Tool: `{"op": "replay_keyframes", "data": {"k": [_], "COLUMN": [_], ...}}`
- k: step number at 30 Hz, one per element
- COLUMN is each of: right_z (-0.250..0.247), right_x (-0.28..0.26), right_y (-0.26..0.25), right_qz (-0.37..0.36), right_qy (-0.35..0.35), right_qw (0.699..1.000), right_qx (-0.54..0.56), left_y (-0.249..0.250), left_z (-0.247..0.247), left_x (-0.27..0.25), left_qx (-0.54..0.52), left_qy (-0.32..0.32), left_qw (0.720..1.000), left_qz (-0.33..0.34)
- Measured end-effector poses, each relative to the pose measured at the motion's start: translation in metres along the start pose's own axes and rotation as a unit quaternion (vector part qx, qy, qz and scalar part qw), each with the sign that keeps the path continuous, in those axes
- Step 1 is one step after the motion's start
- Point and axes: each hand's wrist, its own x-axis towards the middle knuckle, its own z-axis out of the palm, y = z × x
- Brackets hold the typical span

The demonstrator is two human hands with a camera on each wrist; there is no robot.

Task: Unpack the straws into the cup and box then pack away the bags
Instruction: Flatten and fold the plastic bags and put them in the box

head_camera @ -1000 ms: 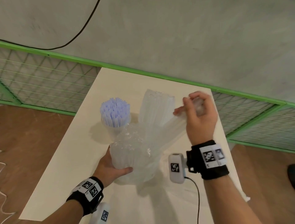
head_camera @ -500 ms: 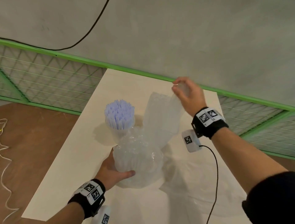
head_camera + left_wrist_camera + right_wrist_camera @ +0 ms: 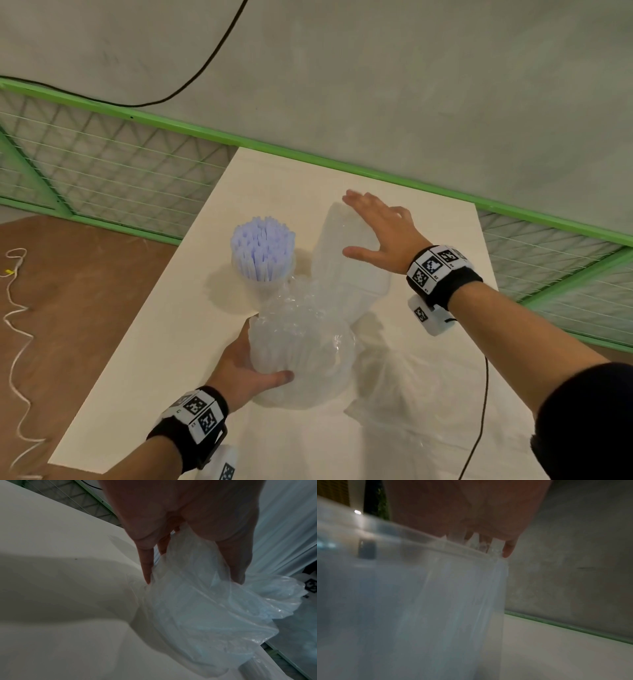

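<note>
From the head view, one cup [image 3: 262,274] stands on the desk [image 3: 164,335], packed full with a bunch of pale blue straws [image 3: 262,241] standing upright. Just right of it stands one translucent box [image 3: 346,274], tall and upright; what it holds cannot be told through its cloudy wall. In front of both, one clear bag [image 3: 301,356] stands bunched, with straws showing inside. More flat clear plastic [image 3: 411,387] lies on the desk to the right; whether it is one bag or more cannot be told. The left hand [image 3: 239,370] grips the bag at its lower side, thumb across the front. The right hand [image 3: 380,233] lies flat and spread on the box top, holding nothing.

In the left wrist view, the left hand [image 3: 180,520] has its fingers [image 3: 145,563] pressed into the crumpled bag [image 3: 205,608] resting on the desk [image 3: 60,601].

In the right wrist view, the right hand [image 3: 462,507] rests straight fingertips [image 3: 507,550] on the box [image 3: 419,601] rim, the desk [image 3: 556,649] beyond.
</note>
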Motion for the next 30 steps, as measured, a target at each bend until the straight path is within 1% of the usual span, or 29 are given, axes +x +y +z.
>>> {"op": "replay_keyframes", "data": {"k": [2, 3, 7, 10, 12, 14, 16, 20, 22, 23, 25, 27, 29, 30], "right_z": [0.002, 0.0, -0.012, -0.01, -0.011, -0.016, -0.018, -0.003, -0.001, -0.003, -0.013, -0.025, -0.036, -0.039], "right_x": [0.004, 0.007, 0.017, 0.023, 0.026, 0.029, 0.03, 0.027, 0.026, 0.026, 0.02, 0.008, -0.013, -0.026], "right_y": [0.001, 0.002, 0.005, 0.007, 0.009, 0.011, 0.012, 0.007, 0.006, 0.003, -0.004, -0.015, -0.029, -0.037], "right_qz": [0.006, 0.007, -0.01, -0.024, -0.03, -0.015, 0.0, -0.022, -0.017, -0.015, -0.015, -0.009, -0.008, -0.004], "right_qy": [-0.039, -0.046, -0.072, -0.117, -0.115, -0.093, -0.075, -0.133, -0.134, -0.124, -0.065, 0.043, 0.154, 0.183], "right_qw": [0.999, 0.998, 0.997, 0.99, 0.99, 0.995, 0.997, 0.988, 0.986, 0.987, 0.995, 0.999, 0.984, 0.975], "right_qx": [-0.032, -0.046, -0.03, -0.071, -0.07, -0.026, -0.009, -0.08, -0.1, -0.103, -0.069, 0.001, 0.084, 0.125], "left_y": [-0.003, -0.004, -0.005, -0.004, -0.003, -0.003, -0.002, -0.003, -0.003, -0.003, -0.003, -0.004, -0.005, -0.005], "left_z": [-0.001, -0.001, -0.001, -0.001, 0.0, 0.0, 0.0, -0.001, 0.0, 0.0, 0.0, 0.0, 0.0, 0.0], "left_x": [0.001, 0.002, 0.002, 0.002, 0.002, 0.003, 0.003, 0.004, 0.004, 0.004, 0.003, 0.004, 0.005, 0.005], "left_qx": [0.005, 0.007, 0.006, 0.007, 0.011, 0.016, 0.017, 0.023, 0.026, 0.027, 0.027, 0.029, 0.029, 0.029], "left_qy": [0.0, 0.0, -0.001, -0.002, 0.002, 0.005, 0.004, 0.003, 0.002, 0.004, 0.006, 0.005, 0.003, 0.003], "left_qw": [1.0, 1.0, 1.0, 1.0, 1.0, 1.0, 1.0, 1.0, 0.999, 0.999, 0.999, 0.999, 0.999, 0.999], "left_qz": [0.004, 0.006, 0.011, 0.015, 0.014, 0.014, 0.013, 0.015, 0.018, 0.018, 0.019, 0.018, 0.017, 0.018]}}
